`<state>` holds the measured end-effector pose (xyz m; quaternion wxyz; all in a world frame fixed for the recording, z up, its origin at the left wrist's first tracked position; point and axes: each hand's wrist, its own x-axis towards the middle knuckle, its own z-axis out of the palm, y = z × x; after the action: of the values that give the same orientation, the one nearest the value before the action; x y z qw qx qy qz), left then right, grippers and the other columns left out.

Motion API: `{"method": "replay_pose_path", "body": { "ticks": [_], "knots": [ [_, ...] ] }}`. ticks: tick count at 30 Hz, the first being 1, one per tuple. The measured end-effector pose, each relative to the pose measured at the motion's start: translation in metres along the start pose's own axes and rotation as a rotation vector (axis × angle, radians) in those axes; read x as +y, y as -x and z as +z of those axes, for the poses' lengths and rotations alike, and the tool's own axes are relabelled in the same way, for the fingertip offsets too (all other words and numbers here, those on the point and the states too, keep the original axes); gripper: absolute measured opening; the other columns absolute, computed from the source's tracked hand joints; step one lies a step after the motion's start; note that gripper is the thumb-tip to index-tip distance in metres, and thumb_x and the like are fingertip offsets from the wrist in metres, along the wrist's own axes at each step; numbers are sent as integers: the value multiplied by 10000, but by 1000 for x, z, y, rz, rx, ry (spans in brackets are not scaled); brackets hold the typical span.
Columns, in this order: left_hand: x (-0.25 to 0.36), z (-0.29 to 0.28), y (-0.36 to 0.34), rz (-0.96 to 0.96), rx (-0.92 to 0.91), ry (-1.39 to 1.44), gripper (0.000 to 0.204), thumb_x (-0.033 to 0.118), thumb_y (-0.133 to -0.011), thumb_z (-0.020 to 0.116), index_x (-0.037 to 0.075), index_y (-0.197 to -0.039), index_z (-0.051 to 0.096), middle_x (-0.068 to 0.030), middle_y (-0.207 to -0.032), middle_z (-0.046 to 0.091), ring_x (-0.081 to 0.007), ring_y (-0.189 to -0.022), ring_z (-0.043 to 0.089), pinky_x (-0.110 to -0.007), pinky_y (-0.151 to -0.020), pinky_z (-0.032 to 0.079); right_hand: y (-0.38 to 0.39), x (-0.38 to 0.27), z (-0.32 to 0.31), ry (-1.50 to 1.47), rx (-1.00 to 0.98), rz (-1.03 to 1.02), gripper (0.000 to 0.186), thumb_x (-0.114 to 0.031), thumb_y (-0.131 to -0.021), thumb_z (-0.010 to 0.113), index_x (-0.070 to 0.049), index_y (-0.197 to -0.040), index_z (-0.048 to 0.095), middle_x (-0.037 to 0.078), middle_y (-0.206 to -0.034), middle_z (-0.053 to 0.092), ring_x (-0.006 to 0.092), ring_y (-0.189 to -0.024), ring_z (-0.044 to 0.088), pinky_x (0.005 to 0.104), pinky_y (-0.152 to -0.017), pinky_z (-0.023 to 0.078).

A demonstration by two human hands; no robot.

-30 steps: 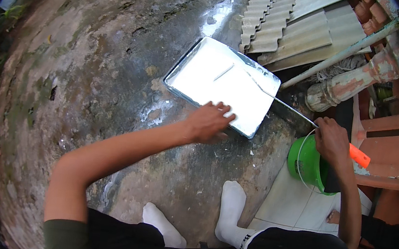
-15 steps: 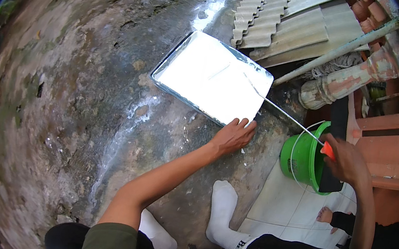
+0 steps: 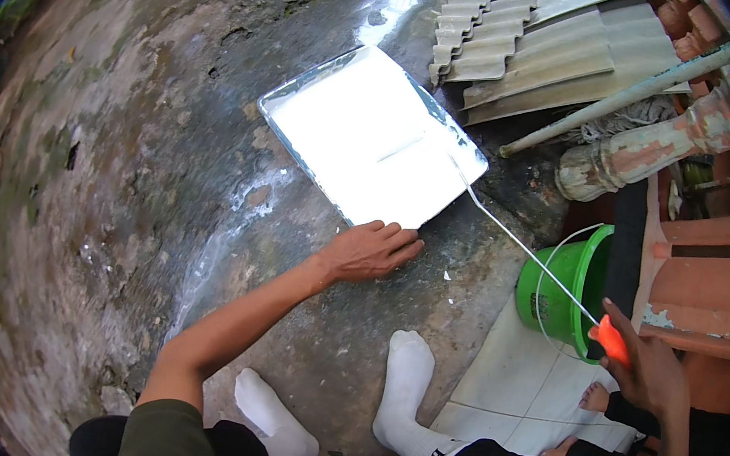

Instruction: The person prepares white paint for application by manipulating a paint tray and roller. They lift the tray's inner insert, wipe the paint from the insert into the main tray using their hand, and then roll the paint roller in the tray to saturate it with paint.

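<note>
White paint [image 3: 340, 131]: spread over nearly the whole inside of the tray, so bright that its surface can hardly be made out; only a thin grey line is shown near the middle
Tray [image 3: 434, 117]: set askew on the rough ground [image 3: 173, 170] in the upper centre of the frame, its dark rim smeared and streaked with white
Left hand [image 3: 371, 251]: placed at the tray's lowest corner, fingers bent over the rim and apparently clamped on it, probably so that the tray is steadied; the underside of the grip is hidden
Right hand [image 3: 651, 369]: wrapped firmly round the orange handle [image 3: 612, 339] at the lower right, held well out to the side, presumably because of the rod's length
Rod [image 3: 524, 250]: slanted from the handle toward the upper left, passed in front of the bucket and ended over the paint; what is fixed to its tip cannot be told
Green bucket [image 3: 546, 294]: placed at the right, by the pale tiles [image 3: 493, 369], seemingly for easy reach from the right hand
</note>
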<state>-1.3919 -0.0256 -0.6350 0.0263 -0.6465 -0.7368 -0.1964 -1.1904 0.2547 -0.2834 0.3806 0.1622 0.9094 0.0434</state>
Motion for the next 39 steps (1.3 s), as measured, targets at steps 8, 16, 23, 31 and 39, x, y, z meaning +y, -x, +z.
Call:
{"method": "replay_pose_path", "body": {
  "ticks": [8, 16, 23, 31, 39],
  "knots": [
    [-5, 1, 20, -168, 165, 65, 472, 78, -894, 589, 54, -1359, 515, -110, -1201, 577, -228, -1002, 601, -359, -846, 530, 57, -27, -7, 43, -45, -56, 687, -259, -956, 586, -108, -1554, 282, 215, -874, 698, 421, -750, 658, 492, -674, 496],
    [-5, 7, 20, -166, 207, 20, 407, 80, -884, 602, 74, -1291, 584, -71, -1101, 621, -217, -991, 605, -337, -818, 538, -14, -91, -22, 129, -106, -42, 725, -236, -969, 574, -119, -1576, 194, 233, -845, 687, 441, -705, 649, 535, -676, 506],
    [-3, 10, 23, -185, 245, 40, 376, 88, -895, 585, 84, -1270, 600, -70, -1085, 627, -211, -957, 615, -331, -793, 539, 8, -83, -39, 28, -262, 111, 777, -425, -955, 609, -159, -1560, 202, 352, -1036, 646, 483, -942, 663, 607, -834, 458],
    [-6, 13, 24, -163, 289, 67, 372, 92, -897, 587, 82, -1268, 602, -64, -1072, 631, -198, -952, 614, -326, -787, 536, 68, -89, -27, 152, -145, 14, 758, -270, -973, 588, -192, -1586, 149, 267, -778, 663, 486, -724, 642, 564, -718, 509],
    [-5, 14, 26, -177, 298, 65, 363, 95, -903, 589, 82, -1266, 602, -59, -1069, 634, -204, -960, 609, -323, -794, 522, -28, -101, -39, 157, -37, -73, 780, -297, -969, 600, -196, -1595, 145, 249, -676, 620, 457, -701, 634, 532, -716, 506]
  ]
}}
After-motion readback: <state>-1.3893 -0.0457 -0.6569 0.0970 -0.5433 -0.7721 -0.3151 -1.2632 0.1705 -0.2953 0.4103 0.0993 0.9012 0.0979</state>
